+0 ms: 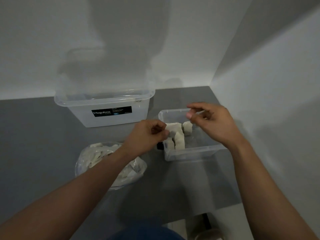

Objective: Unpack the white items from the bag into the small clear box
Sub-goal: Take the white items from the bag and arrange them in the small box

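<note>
The small clear box (pixel 190 154) stands on the grey table, right of centre. Several white folded items (pixel 179 140) stand upright in its left half, one more (pixel 187 128) a little apart behind them. My left hand (pixel 149 134) is at the box's left wall, fingers curled, its fingertips pinching the left edge of a white item (pixel 174 128). My right hand (pixel 210 118) hovers over the box's far side with loosely curled fingers and holds nothing. The clear plastic bag (pixel 97 158) with more white items lies at the front left, partly under my left forearm.
A large clear box (pixel 103 116) with a black Megabox label stands at the back left against the wall. White walls close the table at the back and on the right. The table's front edge runs at the lower right.
</note>
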`<state>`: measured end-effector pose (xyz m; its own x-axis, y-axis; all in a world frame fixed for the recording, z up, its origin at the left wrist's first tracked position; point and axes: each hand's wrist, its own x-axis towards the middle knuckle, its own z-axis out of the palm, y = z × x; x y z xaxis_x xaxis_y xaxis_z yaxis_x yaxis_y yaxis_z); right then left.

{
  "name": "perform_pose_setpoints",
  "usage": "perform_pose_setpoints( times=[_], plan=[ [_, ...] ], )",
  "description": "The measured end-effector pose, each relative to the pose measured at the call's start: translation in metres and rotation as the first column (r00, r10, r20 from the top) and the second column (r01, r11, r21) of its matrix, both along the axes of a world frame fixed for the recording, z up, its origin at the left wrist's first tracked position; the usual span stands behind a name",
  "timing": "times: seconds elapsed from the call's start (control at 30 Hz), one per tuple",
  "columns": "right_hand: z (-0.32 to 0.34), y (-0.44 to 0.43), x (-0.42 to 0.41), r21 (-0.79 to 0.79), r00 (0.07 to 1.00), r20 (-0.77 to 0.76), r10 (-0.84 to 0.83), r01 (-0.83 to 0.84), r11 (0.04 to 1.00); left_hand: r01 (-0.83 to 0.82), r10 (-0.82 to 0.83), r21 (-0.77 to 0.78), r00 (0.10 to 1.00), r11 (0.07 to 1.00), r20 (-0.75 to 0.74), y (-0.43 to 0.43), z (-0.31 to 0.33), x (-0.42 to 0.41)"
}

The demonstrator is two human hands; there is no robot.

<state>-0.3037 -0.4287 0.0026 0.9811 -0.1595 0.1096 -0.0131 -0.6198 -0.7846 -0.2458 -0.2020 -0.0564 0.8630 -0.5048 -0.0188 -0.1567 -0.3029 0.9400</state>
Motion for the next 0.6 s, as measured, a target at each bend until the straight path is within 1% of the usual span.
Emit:
perform_pose_setpoints(
  times=[0.03,0.1,0.2,0.27,0.33,0.4,0.47,0.53,0.6],
  plan=[
    [0.006,0.005,-0.004,-0.022,0.997,-0.033,0.065,-0.066,0.998,0.02,-0.02,0.008,1.0,1.0,0.019,-0.004,0.0,0.0],
    [0.012,0.01,-0.008,-0.138,0.988,-0.083,0.13,-0.14,0.98,0.048,-0.049,0.021,0.997,0.999,0.056,-0.012,0.002,-0.002],
    [0.01,0.006,-0.01,-0.232,0.988,-0.075,0.132,-0.146,0.962,0.064,-0.067,0.025,0.992,0.998,0.103,-0.024,0.003,-0.003],
    [0.007,0.0,-0.008,-0.295,0.992,-0.056,0.116,-0.128,0.947,0.059,-0.07,0.07,0.983,0.996,0.168,-0.027,0.002,-0.003],
    [0.0,-0.009,-0.003,-0.363,0.997,-0.008,0.073,-0.071,0.929,0.035,-0.073,0.151,0.965,0.988,0.251,-0.027,0.001,-0.001],
    [-0.01,-0.019,0.007,-0.407,0.999,0.043,0.004,0.014,0.913,0.003,-0.098,0.273,0.936,0.962,0.337,-0.022,-0.002,0.002],
    [-0.025,-0.031,0.021,-0.435,0.997,0.047,-0.064,0.078,0.897,0.002,-0.157,0.415,0.928,0.91,0.338,-0.015,-0.006,0.004],
    [-0.043,-0.041,0.034,-0.462,0.995,-0.033,-0.093,0.067,0.884,0.025,-0.211,0.53,0.932,0.848,0.293,-0.01,-0.011,0.005],
    [-0.061,-0.048,0.043,-0.489,0.984,-0.15,-0.1,0.014,0.872,0.049,-0.236,0.583,0.94,0.811,0.248,-0.008,-0.016,0.004]
  ],
)
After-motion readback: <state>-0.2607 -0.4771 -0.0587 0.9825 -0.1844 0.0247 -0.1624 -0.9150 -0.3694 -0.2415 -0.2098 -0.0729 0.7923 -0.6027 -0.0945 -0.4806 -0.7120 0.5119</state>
